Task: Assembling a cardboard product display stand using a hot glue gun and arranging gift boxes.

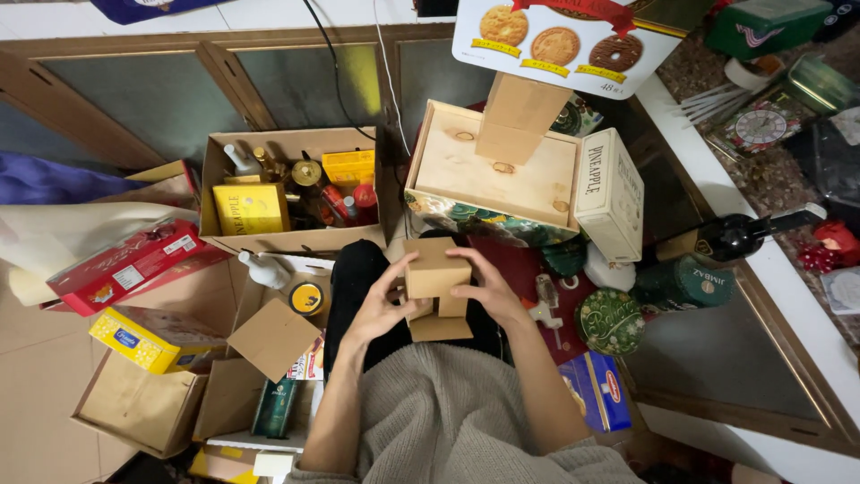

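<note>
Head view shows both hands meeting over the lap around a small cardboard box [436, 289], held just above the knees. The left hand [381, 309] curls its fingers [394, 269] onto the box's left face, thumb toward the lower flap; the right hand [488, 289] wraps the right side, its fingertips [466, 255] lying over the top edge. Both hands are closed on the box, neither slack. Between the palms the carton looks light and thin-walled, stiff along its folds but easy to dent on the flat faces, so a hold at the corners and edges seems safest. Its lower part appears to be a loose flap or second piece; I cannot tell which. Beyond the fingertips stands a pale wooden box [493, 170], and past the left hand's knuckles an open carton of bottles [291, 193].
</note>
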